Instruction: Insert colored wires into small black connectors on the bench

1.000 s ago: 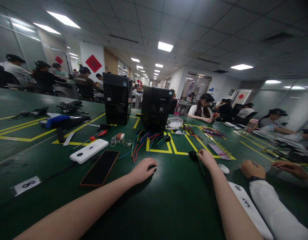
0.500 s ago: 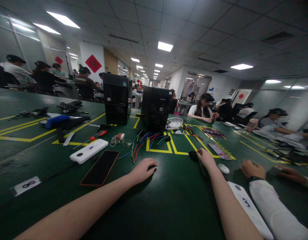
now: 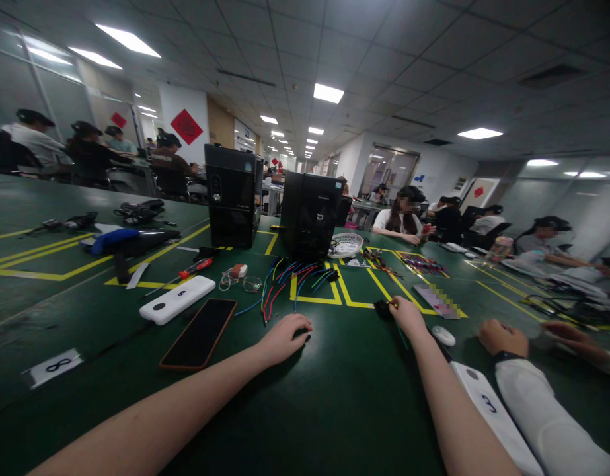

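Note:
My left hand (image 3: 285,338) rests on the green table, fingers loosely curved, with thumb and fingertips apart and nothing between them. Just beyond it lie several thin wires (image 3: 271,297) in blue, red, yellow and green, spread before a black computer case. My right hand (image 3: 406,317) is farther to the right, its fingers pinched together at a thin green wire (image 3: 400,336), part of which hangs below the hand. Touching or very near those fingertips is a small black bundle (image 3: 382,309); its details are too dark to make out.
Two black computer cases (image 3: 230,198) stand at the back. Left of me are a phone (image 3: 200,334), a white power bank (image 3: 178,300), a screwdriver (image 3: 195,268) and glasses (image 3: 252,283). At right are a white mouse (image 3: 443,336) and a co-worker's hands (image 3: 503,338).
My hands stay almost where they were, with the green wire still at my right fingers. At far right, a co-worker's hand has turned slightly, and the pale object by it no longer shows clearly.

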Demonstrator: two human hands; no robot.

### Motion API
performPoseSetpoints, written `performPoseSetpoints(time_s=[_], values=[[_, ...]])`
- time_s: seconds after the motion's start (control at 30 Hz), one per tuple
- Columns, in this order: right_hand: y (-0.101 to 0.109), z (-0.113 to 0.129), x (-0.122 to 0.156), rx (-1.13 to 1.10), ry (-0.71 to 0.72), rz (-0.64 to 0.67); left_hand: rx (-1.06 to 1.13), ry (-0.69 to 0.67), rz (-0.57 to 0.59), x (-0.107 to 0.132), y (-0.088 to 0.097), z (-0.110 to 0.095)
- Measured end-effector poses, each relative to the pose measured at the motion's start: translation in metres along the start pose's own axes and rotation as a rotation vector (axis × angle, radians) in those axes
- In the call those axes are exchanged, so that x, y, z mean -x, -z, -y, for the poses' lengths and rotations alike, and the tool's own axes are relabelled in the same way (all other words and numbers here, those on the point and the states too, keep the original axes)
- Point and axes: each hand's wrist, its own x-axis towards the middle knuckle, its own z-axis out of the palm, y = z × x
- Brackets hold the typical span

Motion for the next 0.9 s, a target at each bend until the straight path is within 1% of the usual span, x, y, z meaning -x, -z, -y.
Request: performPoseSetpoints(time_s=[0.13, 0.3, 0.37, 0.43, 0.73, 0.83, 0.9], values=[[0.005, 0.006, 0.002, 0.061, 0.009, 0.052, 0.000, -0.001, 0.002, 0.000, 0.000, 0.000], [0.012, 0.018, 0.003, 0.164, -0.012, 0.152, -0.009, -0.014, 0.002, 0.000, 0.000, 0.000], [0.014, 0.021, 0.004, 0.181, -0.021, 0.191, -0.015, -0.021, 0.001, 0.000, -0.001, 0.001], [0.016, 0.021, 0.006, 0.181, -0.021, 0.201, -0.022, -0.028, -0.005, 0.000, -0.002, 0.002], [0.020, 0.006, 0.008, 0.137, -0.089, 0.083, -0.033, -0.040, 0.001, -0.001, -0.003, 0.004], [0.019, 0.008, 0.007, 0.120, -0.060, -0.004, -0.032, -0.026, 0.003, -0.001, -0.002, 0.002], [0.016, 0.010, 0.006, 0.087, -0.003, -0.070, -0.029, -0.021, 0.008, 0.000, -0.001, 0.001]])
